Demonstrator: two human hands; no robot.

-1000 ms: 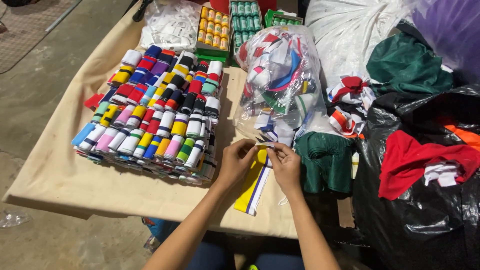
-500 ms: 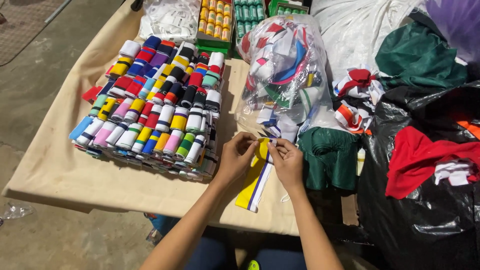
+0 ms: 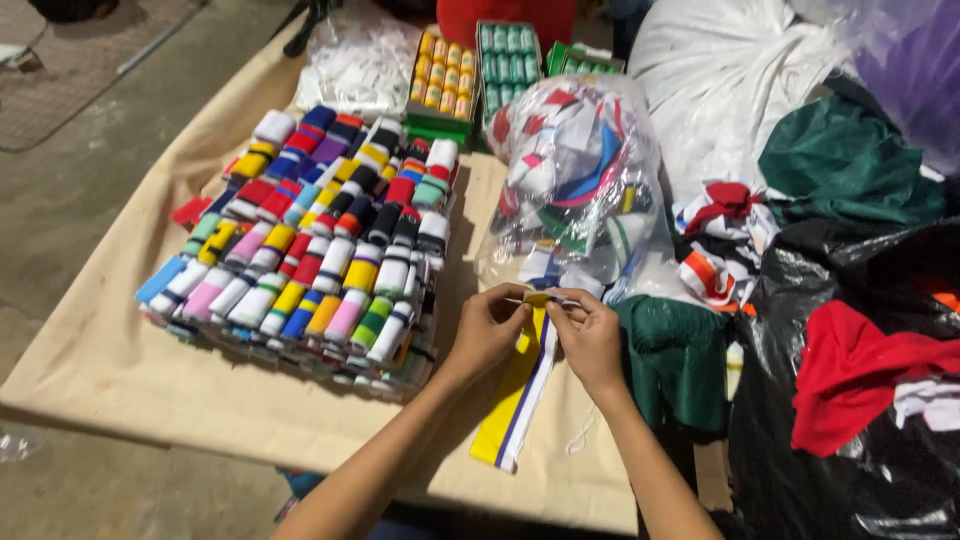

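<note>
Gripping the yellow striped band's [image 3: 515, 400] top as before, both hands' fingers [image 3: 520, 312] pinched closed.

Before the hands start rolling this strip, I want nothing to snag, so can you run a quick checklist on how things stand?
1. Both hands on the strip's top end: ok. Left hand and right hand pinch the yellow, white and purple strip together.
2. Strip lies flat: ok, it runs straight toward the table edge, no twist visible.
3. Free cloth under the strip: ok, bare table cover shows around it.
4. Rolled bands clear of the left hand: ok, apart.
5. Clear plastic bag clear: not ok, it sits right behind the fingers.
6. Fold started at the top: cannot tell, fingers hide it.
</note>
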